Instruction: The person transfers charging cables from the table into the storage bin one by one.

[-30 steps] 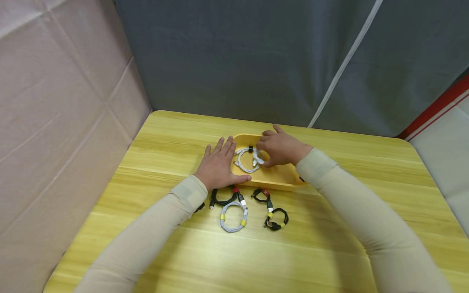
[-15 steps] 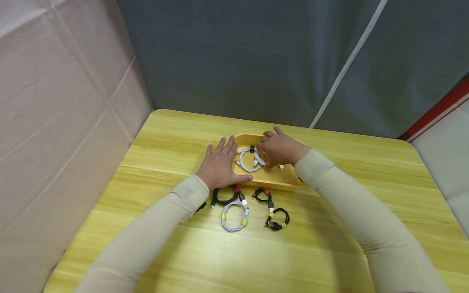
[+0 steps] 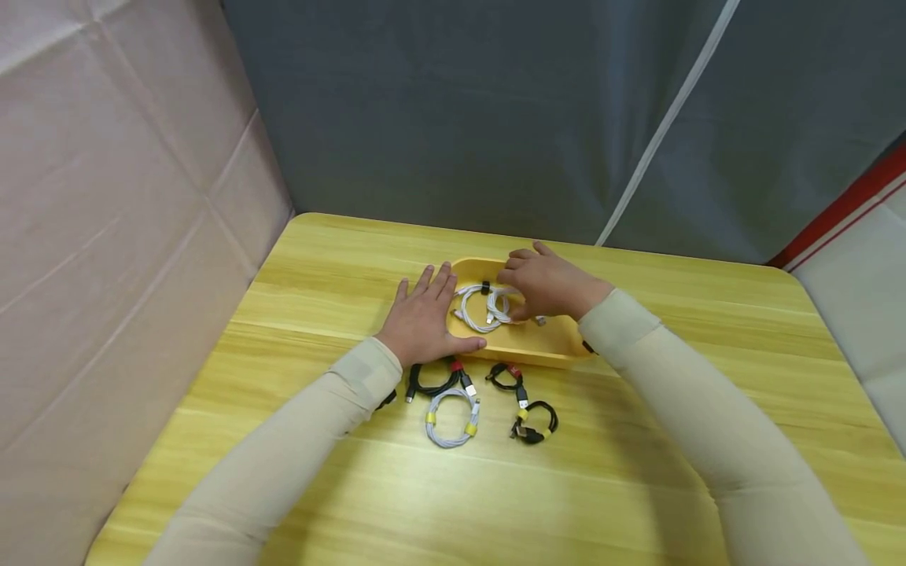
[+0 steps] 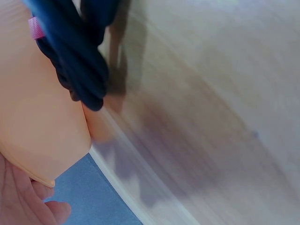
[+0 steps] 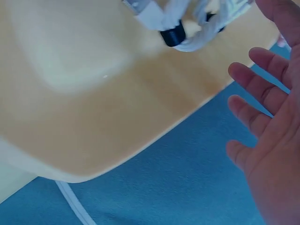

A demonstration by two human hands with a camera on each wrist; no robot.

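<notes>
One tray (image 3: 538, 346). Five coiled cables: one white (image 3: 481, 306) in tray, four on table (image 3: 637, 487) — two black, one white, one black-red. Two hands.

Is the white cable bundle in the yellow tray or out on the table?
In. The white cable bundle lies on the floor of the yellow tray, inside its rim, under the right hand.

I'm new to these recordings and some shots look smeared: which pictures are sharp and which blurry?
Head view: sharp, evenly lit, soft glare on the table. Left wrist view: heavily blurred, a dark cable smeared. Right wrist view: soft focus, the yellow tray hazy, the right hand clearer.
</notes>
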